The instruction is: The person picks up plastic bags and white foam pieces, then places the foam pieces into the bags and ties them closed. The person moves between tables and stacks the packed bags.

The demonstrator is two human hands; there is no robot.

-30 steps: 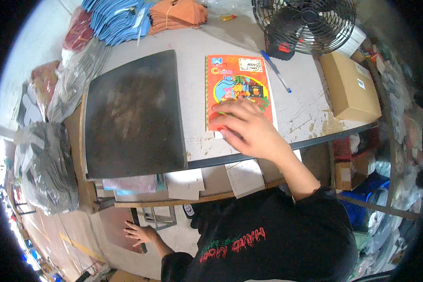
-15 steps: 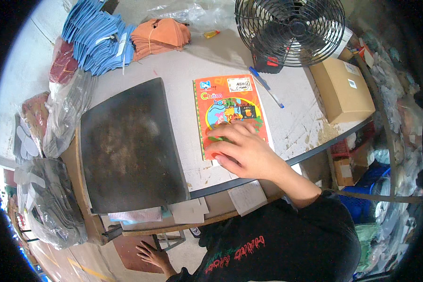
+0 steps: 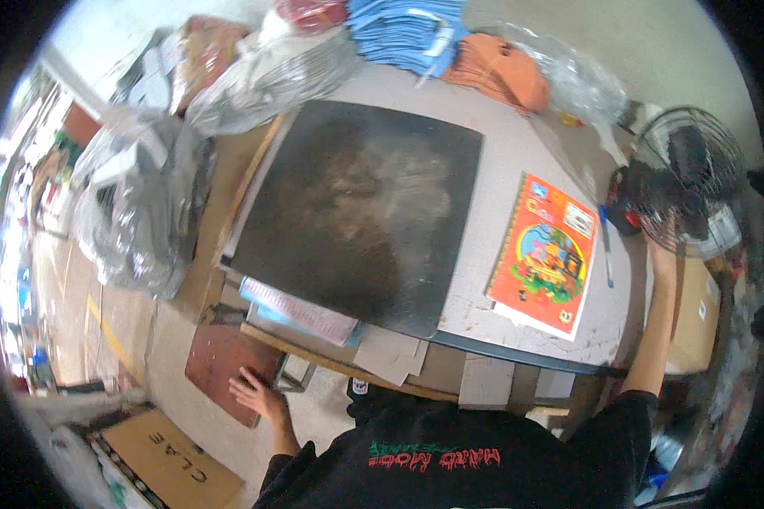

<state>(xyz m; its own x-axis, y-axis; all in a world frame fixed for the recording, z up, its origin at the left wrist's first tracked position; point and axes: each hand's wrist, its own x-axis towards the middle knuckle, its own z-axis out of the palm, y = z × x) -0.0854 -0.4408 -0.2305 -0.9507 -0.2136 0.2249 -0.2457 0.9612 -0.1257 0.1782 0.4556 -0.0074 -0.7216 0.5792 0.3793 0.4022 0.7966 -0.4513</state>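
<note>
My left hand [image 3: 261, 399] is low at the left, fingers spread, at the edge of a red-brown stool seat [image 3: 216, 360]. It holds nothing. At the far right my right arm stretches up to a black wire-caged fan [image 3: 692, 182]. My right hand [image 3: 663, 244] is at the lower part of the cage, and its fingers are blurred and partly hidden there. An orange spiral-bound notebook [image 3: 547, 259] with a cartoon cover lies on the table, and a blue-capped pen [image 3: 607, 246] rests beside it.
A large dark board [image 3: 361, 212] covers the table's left part. Blue pieces [image 3: 403, 34] and orange pieces [image 3: 499, 72] are stacked at the back. A cardboard box [image 3: 694, 318] stands below the fan. Plastic-bagged grey pieces [image 3: 144, 204] hang beside the left edge. Papers [image 3: 390, 352] stick out under the tabletop.
My right hand has left the notebook and moved right to the fan. The view has swung, shifting the table's things rightward. My left hand remains by the stool.
</note>
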